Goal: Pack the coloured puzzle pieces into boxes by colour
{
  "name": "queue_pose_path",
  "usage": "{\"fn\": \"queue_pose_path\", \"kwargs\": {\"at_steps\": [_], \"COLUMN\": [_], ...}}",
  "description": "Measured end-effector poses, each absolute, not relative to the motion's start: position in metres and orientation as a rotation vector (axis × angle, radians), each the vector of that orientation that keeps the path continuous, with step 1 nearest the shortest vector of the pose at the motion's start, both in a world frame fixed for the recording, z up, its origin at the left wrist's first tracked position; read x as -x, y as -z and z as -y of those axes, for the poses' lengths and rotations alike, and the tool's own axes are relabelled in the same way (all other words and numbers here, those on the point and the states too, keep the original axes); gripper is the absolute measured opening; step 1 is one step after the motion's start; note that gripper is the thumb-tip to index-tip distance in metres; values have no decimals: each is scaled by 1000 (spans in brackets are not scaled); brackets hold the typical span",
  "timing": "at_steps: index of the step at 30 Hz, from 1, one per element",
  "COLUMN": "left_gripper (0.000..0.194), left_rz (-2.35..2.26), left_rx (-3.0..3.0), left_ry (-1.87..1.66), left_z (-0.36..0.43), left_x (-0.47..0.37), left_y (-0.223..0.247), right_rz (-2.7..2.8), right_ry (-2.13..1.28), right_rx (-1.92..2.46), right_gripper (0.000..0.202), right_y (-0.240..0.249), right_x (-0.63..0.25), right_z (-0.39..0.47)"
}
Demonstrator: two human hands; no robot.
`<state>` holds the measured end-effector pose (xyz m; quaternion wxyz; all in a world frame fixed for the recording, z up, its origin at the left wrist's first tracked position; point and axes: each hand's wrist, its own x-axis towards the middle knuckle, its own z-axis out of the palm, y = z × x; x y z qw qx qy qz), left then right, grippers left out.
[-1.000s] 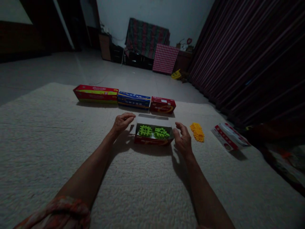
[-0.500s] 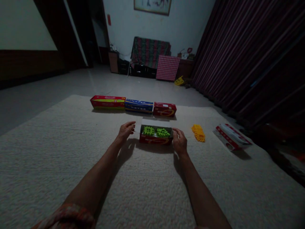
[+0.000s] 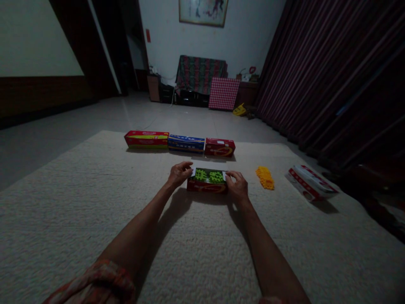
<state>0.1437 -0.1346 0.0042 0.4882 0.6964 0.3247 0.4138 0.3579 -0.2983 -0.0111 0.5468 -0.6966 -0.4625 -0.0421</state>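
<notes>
An open red box [image 3: 207,187] rests on the pale mat in front of me, with green toothed pieces [image 3: 216,177] inside. At its left end, my left hand [image 3: 179,174] has thumb and fingers closed on the small white end flap [image 3: 194,172]. My right hand [image 3: 238,185] is at the other end, its fingers pinching the right end flap [image 3: 224,176]. Both flaps lean inward over the opening. The box's long back flap [image 3: 209,160] lies folded away behind it.
Behind stand a red-yellow box [image 3: 148,140], a blue box [image 3: 186,144] and a closed red box [image 3: 220,147] in a row. Yellow toothed pieces [image 3: 265,177] and a white-red box [image 3: 311,183] lie to the right on the mat [image 3: 95,202].
My left hand has moved right, bringing the left flap up and inward. My right fingers have come over the right end and bent its flap inward. The view has tilted slightly.
</notes>
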Motion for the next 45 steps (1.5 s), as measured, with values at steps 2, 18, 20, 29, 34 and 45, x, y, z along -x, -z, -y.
{"fn": "queue_pose_path", "kwargs": {"at_steps": [2, 18, 20, 29, 34, 45], "left_gripper": [36, 92, 90, 35, 29, 33], "left_rz": [-800, -707, -682, -714, -736, -750], "left_rx": [-1766, -1807, -1796, -1791, -1761, -1715], "left_ry": [-1010, -932, -998, -1115, -1139, -1223], "left_z": [132, 111, 114, 127, 135, 151], "left_x": [-143, -148, -150, -153, -151, -136], "left_y": [-6, 8, 11, 11, 12, 11], "right_rz": [1111, 1028, 1036, 1139, 1027, 961], "right_ry": [60, -272, -259, -138, -129, -22], "right_rx": [1683, 1570, 1573, 1558, 1517, 1487], "right_gripper": [23, 80, 84, 74, 48, 34], "right_y": [9, 30, 27, 4, 3, 24], "right_x": [-363, -390, -387, -365, -352, -347], "right_z": [296, 275, 278, 300, 302, 296]}}
